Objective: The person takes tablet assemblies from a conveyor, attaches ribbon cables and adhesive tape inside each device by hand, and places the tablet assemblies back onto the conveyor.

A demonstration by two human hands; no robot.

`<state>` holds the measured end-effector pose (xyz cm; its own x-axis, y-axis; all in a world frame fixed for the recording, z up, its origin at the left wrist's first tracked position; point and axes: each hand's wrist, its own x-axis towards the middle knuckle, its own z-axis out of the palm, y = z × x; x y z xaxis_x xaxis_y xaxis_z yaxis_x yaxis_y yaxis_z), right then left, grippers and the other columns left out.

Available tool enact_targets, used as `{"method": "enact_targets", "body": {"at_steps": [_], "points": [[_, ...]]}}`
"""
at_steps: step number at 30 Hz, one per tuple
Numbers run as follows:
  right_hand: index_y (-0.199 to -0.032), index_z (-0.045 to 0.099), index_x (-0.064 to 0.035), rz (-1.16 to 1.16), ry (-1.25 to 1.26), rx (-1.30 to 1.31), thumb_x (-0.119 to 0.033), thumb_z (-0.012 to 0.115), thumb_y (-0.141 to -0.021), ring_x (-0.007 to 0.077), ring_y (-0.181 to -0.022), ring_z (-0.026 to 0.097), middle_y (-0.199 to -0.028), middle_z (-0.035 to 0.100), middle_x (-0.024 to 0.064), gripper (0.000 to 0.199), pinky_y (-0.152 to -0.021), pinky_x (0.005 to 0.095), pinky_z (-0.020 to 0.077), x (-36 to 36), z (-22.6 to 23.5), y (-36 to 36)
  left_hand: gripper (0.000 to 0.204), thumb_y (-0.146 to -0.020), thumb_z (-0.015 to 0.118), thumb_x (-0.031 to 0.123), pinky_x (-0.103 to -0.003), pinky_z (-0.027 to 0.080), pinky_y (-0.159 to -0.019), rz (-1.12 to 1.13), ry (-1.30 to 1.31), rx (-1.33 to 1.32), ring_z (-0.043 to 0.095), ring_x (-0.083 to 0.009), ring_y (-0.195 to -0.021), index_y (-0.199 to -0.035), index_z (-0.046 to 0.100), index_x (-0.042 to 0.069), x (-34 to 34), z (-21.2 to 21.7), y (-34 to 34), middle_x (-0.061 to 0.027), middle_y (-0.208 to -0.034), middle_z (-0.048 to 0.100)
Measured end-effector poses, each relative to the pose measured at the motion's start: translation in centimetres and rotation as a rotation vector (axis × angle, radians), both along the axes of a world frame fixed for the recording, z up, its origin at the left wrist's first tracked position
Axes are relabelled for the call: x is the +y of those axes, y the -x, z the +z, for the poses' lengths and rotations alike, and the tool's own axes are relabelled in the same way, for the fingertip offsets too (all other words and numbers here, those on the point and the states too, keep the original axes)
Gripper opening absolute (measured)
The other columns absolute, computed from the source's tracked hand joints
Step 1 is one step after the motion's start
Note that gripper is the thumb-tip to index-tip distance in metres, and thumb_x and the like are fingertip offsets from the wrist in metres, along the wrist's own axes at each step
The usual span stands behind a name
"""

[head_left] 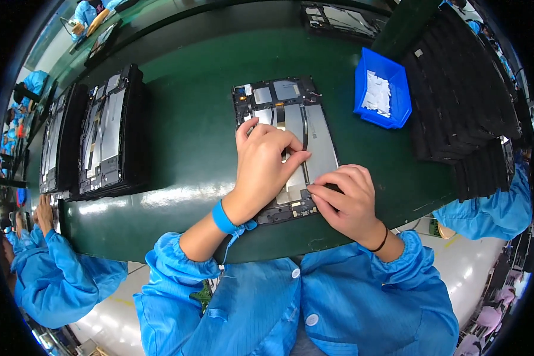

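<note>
Tablet [322, 142] lies opened and flat at the centre of the frame, its insides facing up beneath both hands. The left hand [264, 157] arches over it, thumb and forefinger nearly closed and seemingly pinching the black strip [304, 126] midway along. The right hand [349, 200] is curled, its thumb and forefinger almost together at the strip's lower end; whether they grip or only press cannot be told. Spacing the hands this way probably keeps the thin strip straight. The table [184, 133] supports the tablet, leaving the fingers free. At upper right, a blue bin [401, 89] keeps white slips [376, 95] together, near the right hand's side. Stacks stand at left [105, 130] and right, apparently to save room.
</note>
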<state>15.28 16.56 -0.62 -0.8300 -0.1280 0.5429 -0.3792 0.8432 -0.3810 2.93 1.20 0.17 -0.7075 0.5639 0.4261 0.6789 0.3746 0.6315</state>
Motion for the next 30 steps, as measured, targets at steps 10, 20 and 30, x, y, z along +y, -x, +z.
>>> {"method": "enact_targets", "body": {"at_steps": [10,20,30], "points": [[-0.084,0.07,-0.0126,-0.031,0.07,-0.071,-0.004,0.071,-0.068,0.0224,-0.085,0.055,-0.089,0.063,-0.0009,0.018,-0.079,0.0365,0.0413,-0.27,0.48,0.36,0.015,-0.068,0.079,0.018,-0.043,0.031,-0.099,0.02,0.038,0.051,0.054,-0.0225,-0.085,-0.071,0.066,0.011,-0.03,-0.59,0.13,-0.0006,-0.072,0.059],[-0.087,0.068,-0.0142,-0.023,0.053,-0.037,-0.009,0.071,-0.072,0.0206,-0.086,0.055,-0.09,0.061,-0.0023,0.017,-0.08,0.037,0.0402,-0.19,-0.03,0.17,0.015,-0.067,0.08,0.018,-0.041,0.032,-0.095,0.008,0.032,0.017,0.052,-0.023,-0.086,-0.071,0.067,0.011,-0.03,-0.49,0.4,-0.001,-0.075,0.059],[-0.087,0.066,-0.013,-0.036,0.026,-0.042,-0.009,0.071,-0.072,0.0216,-0.086,0.055,-0.092,0.059,-0.001,0.017,-0.078,0.0371,0.0412,-0.43,0.08,0.27,0.02,-0.067,0.08,0.02,-0.041,0.033,-0.094,0.033,0.077,0.034,0.053,-0.0236,-0.091,-0.071,0.064,0.009,0.02,-0.82,0.32,-0.002,-0.082,0.06]]}}
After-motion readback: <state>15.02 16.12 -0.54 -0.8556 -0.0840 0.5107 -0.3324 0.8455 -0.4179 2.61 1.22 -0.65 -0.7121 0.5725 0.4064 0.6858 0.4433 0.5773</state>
